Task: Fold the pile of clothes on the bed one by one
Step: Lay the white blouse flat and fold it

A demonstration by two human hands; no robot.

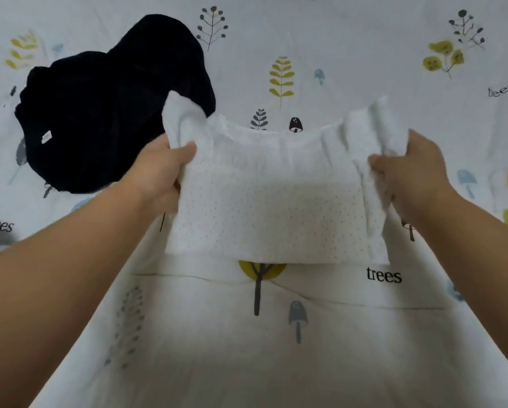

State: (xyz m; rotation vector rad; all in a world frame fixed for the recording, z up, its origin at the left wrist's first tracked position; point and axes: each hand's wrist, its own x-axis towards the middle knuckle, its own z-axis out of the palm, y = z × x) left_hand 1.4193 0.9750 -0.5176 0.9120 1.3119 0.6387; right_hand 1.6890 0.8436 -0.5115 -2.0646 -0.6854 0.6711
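Both hands, left hand (pixel 158 169) and right hand (pixel 408 172), pinch the white top (pixel 276 201) at its shoulders; it looks light, soft and floppy.

Your fingers on both hands sit behind the white garment (pixel 276 201) — only thumbs show. It covers the dark garment's (pixel 105 107) near corner, whose small label is too tiny to read.

1. The held garment (pixel 276 198) is white, dotted with tiny perforations.
2. The crumpled garment (pixel 114 107) looks black, possibly very dark navy.
3. The bedsheet (pixel 364 54) is pale white, printed with yellow-green and grey trees, blue-grey mushrooms and black "trees" lettering.
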